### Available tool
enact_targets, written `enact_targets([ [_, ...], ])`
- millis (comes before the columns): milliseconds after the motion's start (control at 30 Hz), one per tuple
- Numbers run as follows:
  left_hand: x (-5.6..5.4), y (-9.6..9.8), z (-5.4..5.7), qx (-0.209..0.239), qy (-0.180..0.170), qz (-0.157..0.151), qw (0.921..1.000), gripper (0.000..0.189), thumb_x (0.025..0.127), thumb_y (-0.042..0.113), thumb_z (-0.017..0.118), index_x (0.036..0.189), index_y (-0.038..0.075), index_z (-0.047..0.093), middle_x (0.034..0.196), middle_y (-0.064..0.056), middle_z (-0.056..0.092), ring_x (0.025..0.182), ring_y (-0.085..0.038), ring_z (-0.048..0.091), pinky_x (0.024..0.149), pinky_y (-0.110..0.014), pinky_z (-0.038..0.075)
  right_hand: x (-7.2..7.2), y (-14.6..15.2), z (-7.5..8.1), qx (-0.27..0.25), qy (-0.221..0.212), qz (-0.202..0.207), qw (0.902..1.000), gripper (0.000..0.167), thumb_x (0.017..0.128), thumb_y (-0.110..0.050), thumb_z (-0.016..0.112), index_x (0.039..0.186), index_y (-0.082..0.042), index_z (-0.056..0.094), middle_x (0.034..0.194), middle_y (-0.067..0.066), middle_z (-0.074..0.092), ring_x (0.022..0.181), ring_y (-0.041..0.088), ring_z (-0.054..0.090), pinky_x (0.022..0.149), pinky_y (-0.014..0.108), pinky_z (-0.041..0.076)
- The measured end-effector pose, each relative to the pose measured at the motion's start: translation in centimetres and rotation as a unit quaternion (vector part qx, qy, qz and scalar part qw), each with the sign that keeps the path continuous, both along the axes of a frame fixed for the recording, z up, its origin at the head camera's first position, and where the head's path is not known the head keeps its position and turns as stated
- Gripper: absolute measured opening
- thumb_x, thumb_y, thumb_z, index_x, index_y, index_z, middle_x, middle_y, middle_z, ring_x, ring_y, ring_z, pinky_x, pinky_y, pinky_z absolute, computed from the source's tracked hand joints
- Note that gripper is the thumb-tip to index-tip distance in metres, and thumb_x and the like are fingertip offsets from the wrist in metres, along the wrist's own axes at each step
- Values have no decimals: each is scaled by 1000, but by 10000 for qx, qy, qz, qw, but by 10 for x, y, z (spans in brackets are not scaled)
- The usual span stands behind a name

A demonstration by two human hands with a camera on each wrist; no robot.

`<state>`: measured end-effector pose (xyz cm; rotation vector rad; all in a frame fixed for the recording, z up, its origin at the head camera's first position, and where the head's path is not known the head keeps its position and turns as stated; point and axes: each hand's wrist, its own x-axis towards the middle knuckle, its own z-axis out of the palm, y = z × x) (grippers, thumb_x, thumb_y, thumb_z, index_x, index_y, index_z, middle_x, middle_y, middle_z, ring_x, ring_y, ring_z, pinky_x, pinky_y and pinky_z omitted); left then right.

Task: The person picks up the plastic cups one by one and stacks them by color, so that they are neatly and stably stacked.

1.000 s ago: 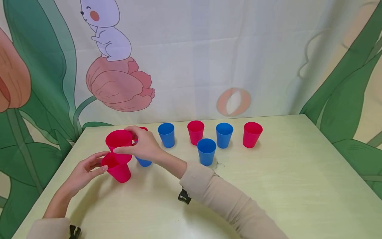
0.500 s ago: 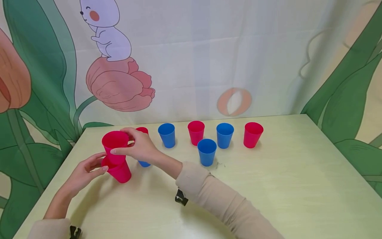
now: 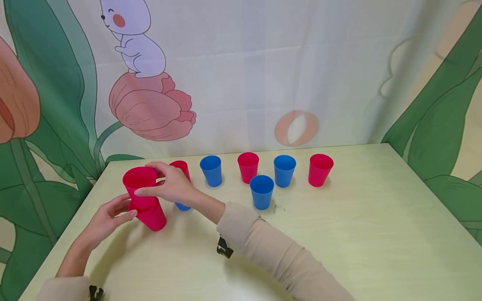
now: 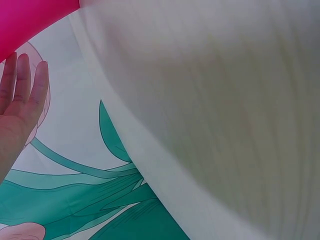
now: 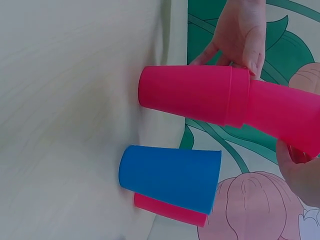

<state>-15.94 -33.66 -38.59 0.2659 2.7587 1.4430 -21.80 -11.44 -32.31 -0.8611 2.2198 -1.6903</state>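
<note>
My left hand (image 3: 103, 221) holds a red plastic cup (image 3: 153, 218) near its rim, thumb on the near side. Above it, my right hand (image 3: 171, 184) grips a second red cup (image 3: 138, 180) between thumb and fingers. The base of this upper cup sits inside the mouth of the lower one, as the right wrist view also shows, and it leans slightly there. A blue cup (image 3: 183, 206) and another red cup (image 3: 180, 165) stand behind the right hand, partly hidden by it. In the left wrist view only some fingers (image 4: 37, 90) and a red cup's edge (image 4: 30, 22) show.
Along the back of the pale table (image 3: 339, 251) stand a blue cup (image 3: 211, 171), a red cup (image 3: 248, 168), a blue cup (image 3: 284, 171) and a red cup (image 3: 320, 170). Another blue cup (image 3: 261, 193) stands in front of them. A printed curtain (image 3: 241, 83) hangs behind.
My right hand has moved left with the upper red cup and lowered it into the lower cup's mouth. The left hand and the standing cups have stayed in place.
</note>
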Motion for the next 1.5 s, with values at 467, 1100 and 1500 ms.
enact_targets([
  [467,0,0,-3,103,176,-79,9998,51,88,12,60,131,-2,38,108,15,52,95,2,51,73,-28,52,-2,-7,-11,160,-289,54,9994,63,73,-21,76,128,-14,46,113,-6,55,96,4,51,68,16,48],
  [1100,1,0,-4,144,334,-150,9992,49,87,8,60,129,-3,40,105,21,52,93,1,52,71,-26,52,0,-19,-28,743,38,35,9972,64,72,-22,77,128,-14,47,109,-6,57,94,2,49,62,14,47],
  [1500,-1,-2,-3,92,291,-234,9993,52,87,13,61,132,-3,38,110,20,50,95,3,51,73,-23,51,4,-24,-30,1375,303,-165,9899,67,71,-24,78,130,-15,46,113,-7,57,101,6,51,60,14,46],
])
